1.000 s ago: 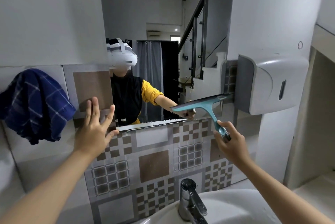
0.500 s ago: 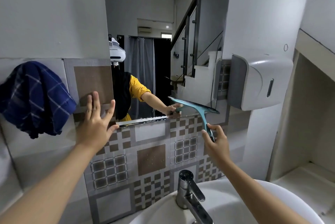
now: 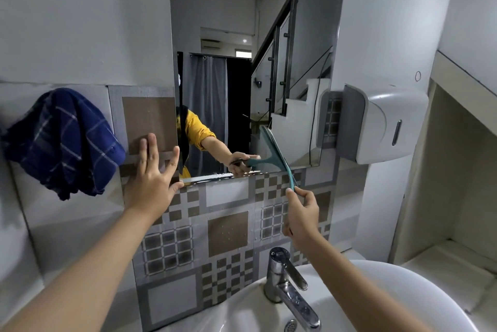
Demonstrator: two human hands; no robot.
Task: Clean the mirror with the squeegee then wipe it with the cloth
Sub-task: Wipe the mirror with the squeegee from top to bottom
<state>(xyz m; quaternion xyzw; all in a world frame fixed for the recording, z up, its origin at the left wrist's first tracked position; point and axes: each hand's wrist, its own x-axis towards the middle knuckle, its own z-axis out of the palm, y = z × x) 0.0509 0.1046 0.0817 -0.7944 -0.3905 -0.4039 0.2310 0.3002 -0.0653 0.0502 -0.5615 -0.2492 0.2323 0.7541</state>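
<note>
A tall frameless mirror hangs on the wall above patterned tiles. My right hand grips the handle of a teal squeegee, whose blade stands nearly upright against the mirror's lower right part. A line of white foam runs along the mirror's bottom edge. My left hand lies flat, fingers spread, on the tiles at the mirror's lower left corner. A dark blue checked cloth hangs on the wall to the left, apart from both hands.
A white paper dispenser juts from the wall right of the mirror. Below are a white basin and a chrome tap. A recessed shelf ledge lies at the right.
The squeegee blade has swung from nearly level to nearly upright and shifted left on the mirror. My right hand dropped lower. The view turned, so my reflection slid left. My left hand stayed put.
</note>
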